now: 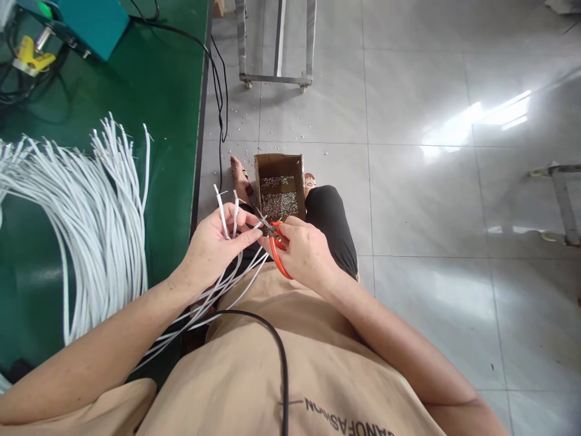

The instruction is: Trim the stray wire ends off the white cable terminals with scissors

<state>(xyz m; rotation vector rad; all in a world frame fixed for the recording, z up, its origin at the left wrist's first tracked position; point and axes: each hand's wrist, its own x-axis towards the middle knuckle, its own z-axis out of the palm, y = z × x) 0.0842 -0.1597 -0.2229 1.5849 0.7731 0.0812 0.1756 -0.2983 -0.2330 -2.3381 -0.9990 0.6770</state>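
Observation:
My left hand (222, 236) is closed around several white cables (221, 212), whose trimmed ends stick up between the fingers while their lengths trail down across my lap. In my right hand (305, 247) is a pair of cutting pliers with orange handles (278, 257). The metal jaws point left and meet a cable end at my left fingertips; whether they are closed on it I cannot tell. Directly below both hands stands an open cardboard box (279, 158) with small pale scraps on its bottom.
A large bundle of white cables (104, 242) lies on the green table (172, 121) at my left. Behind it sit a teal machine (93, 24) and a yellow clip (32, 57). Scraps dot the tiled floor near a wheeled metal frame (276, 77). A black cord crosses my shirt.

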